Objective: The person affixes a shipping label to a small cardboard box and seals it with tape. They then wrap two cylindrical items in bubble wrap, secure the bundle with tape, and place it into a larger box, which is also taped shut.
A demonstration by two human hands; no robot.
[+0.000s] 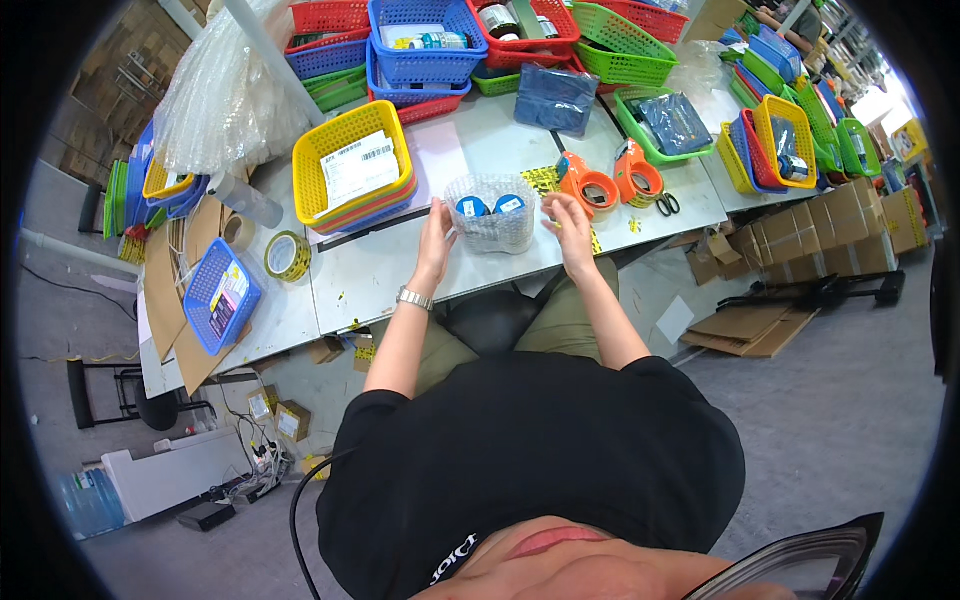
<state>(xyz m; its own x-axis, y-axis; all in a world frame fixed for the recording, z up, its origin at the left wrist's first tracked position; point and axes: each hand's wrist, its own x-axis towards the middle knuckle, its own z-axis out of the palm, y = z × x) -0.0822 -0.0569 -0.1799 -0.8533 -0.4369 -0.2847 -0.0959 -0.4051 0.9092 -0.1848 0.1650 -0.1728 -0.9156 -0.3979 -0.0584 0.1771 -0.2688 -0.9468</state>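
A clear bubble-wrap bundle (505, 235) stands on the white table in front of me, with two round blue lids (490, 206) showing at its top. My left hand (436, 240) is at the bundle's left side, fingers stretched out along the wrap and touching or almost touching it. On the other side, my right hand (570, 232) is a little apart from the wrap, its fingers loosely bent and holding nothing that I can see. Two orange tape dispensers (587, 187) stand beyond my right hand, beside black scissors (668, 204).
Stacked yellow baskets (408, 163) with a labelled paper stand left of the bundle. A yellow tape roll (288, 256) and a blue basket (221, 297) lie further left. Coloured baskets (428, 62) line the table's back. Cardboard boxes (820, 235) sit on the right.
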